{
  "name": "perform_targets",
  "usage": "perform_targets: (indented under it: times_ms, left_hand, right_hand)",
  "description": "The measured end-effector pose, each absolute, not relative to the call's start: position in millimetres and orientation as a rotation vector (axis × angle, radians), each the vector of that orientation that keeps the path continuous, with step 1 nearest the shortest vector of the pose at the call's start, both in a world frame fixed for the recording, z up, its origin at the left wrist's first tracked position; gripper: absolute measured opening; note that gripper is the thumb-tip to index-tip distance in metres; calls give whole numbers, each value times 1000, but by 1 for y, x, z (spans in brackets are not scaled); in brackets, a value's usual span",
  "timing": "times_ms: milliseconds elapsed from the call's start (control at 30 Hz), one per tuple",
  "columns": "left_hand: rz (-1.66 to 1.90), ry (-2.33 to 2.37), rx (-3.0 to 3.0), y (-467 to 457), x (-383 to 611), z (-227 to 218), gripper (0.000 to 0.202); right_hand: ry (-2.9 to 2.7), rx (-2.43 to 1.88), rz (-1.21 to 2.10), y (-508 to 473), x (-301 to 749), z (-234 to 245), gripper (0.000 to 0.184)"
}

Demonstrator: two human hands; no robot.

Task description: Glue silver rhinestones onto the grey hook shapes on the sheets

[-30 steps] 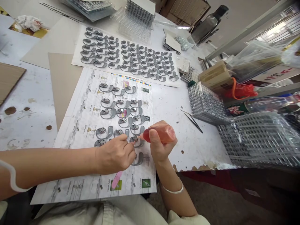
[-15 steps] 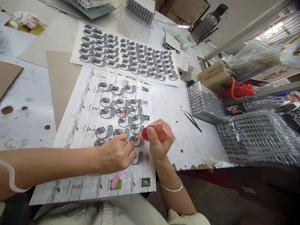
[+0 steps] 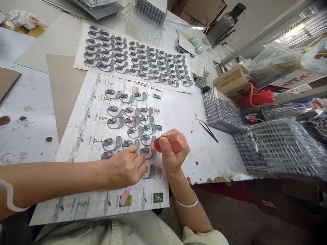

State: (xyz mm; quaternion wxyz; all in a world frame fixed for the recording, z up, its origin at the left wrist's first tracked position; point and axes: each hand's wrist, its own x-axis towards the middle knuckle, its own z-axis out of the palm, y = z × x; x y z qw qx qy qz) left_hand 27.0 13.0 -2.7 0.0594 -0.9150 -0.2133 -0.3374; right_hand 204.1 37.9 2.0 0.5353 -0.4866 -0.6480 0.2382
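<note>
My left hand (image 3: 126,168) is closed, its fingertips close beside a grey hook-shaped part (image 3: 152,153) with a round metal-looking piece at its end. From under that hand juts the flat pink handle (image 3: 125,196) of a slim tool; its middle is hidden by the fingers. My right hand (image 3: 173,156) is wrapped round a translucent red squeeze bottle (image 3: 175,142), tilted so that its nozzle meets or nearly meets the same part. Several more hook-shaped parts (image 3: 117,123) lie in rows on the printed sheet (image 3: 84,183) beneath my hands.
Behind, a white sheet (image 3: 79,61) carries many similar parts in rows. Black tweezers (image 3: 208,131) lie right of my right hand. Plastic-wrapped stacks of trays (image 3: 278,146) line the right edge. Cardboard pieces (image 3: 63,88) lie at left, and a dark bottle (image 3: 224,25) stands at the back.
The whole view has shifted slightly. Both hands stay at the same part, and the red bottle's nozzle remains there; nothing has been let go.
</note>
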Motion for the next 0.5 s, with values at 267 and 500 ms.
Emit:
perform_targets:
  times_ms: [267, 500]
  left_hand:
    - [-1019, -644, -2762, 13, 27, -2, 15]
    - [-991, -655, -2754, 13, 28, -2, 13]
  right_hand:
    - [-1551, -1142, 557, 38, 203, 4, 11]
    - [-1528, -1137, 559, 38, 203, 2, 11]
